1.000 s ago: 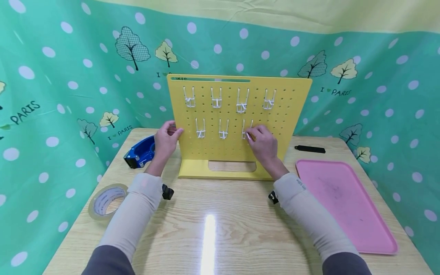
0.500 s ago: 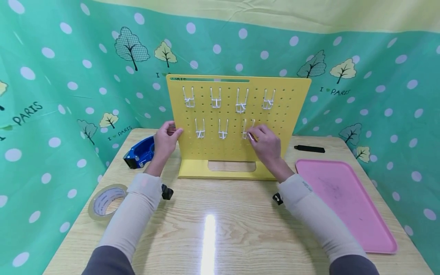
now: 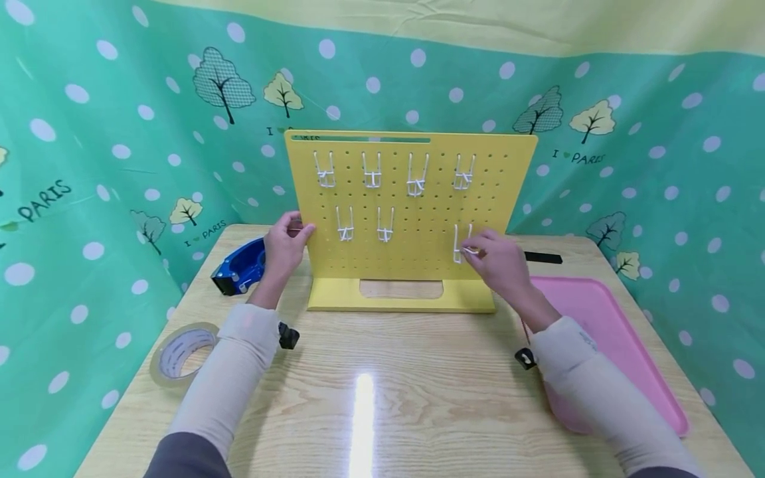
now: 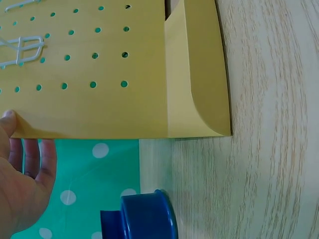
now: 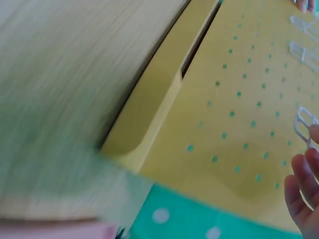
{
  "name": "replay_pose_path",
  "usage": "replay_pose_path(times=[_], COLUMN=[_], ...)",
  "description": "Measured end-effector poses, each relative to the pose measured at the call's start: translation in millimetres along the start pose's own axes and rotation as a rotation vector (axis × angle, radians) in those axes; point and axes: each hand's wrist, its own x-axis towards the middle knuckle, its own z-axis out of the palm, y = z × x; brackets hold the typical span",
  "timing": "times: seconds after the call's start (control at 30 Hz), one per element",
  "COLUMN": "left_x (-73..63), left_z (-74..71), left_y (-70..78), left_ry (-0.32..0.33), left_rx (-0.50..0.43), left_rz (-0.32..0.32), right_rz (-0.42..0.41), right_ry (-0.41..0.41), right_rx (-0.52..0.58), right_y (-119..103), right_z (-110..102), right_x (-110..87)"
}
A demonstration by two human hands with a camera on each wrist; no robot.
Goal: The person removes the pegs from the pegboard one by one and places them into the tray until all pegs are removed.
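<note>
Your right hand (image 3: 501,264), pinching the wire hook (image 3: 457,247), has swung right, leaving two lower-row hooks (image 3: 385,234) leftward of it, while your left hand (image 3: 284,248) grips the yellow pegboard (image 3: 412,252).

Hook (image 3: 457,244): part hidden by right hand (image 3: 496,262). Black bar (image 3: 545,257): nine o'clock end hidden, same hand. Tray (image 3: 597,299), four o'clock: part covered by right sleeve (image 3: 606,392). Dispenser (image 4: 144,216), left wrist view: cut off at six o'clock. Table (image 5: 75,74), right wrist view, ten o'clock: blurred.

Hooks (image 3: 372,175) hang on a pegboard (image 3: 412,249) standing on a table (image 3: 430,372). A tape roll (image 3: 174,352) and dispenser (image 3: 239,265) lie left of it, a tray (image 3: 597,309) right.
</note>
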Motion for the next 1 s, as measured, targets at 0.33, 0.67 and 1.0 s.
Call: replay_pose_path(times=[0.33,0.67,1.0], left_x=[-1.4,0.0,2.3], left_z=[-3.7,-3.4,0.0], left_y=[-0.8,-3.8,-4.6], left_ry=[0.002,-0.006,-0.009], left_rx=[-0.003,0.015,0.012], left_rz=[0.014,0.011,0.027], right_rz=[0.185,0.276,0.399], right_ry=[-0.239,-0.468,-0.615], right_rx=[0.003,0.006,0.028], right_y=[48.3,105.3,143.8], right_z=[-26.5,-32.3,-34.2], right_x=[-31.6,-51.0,-73.0])
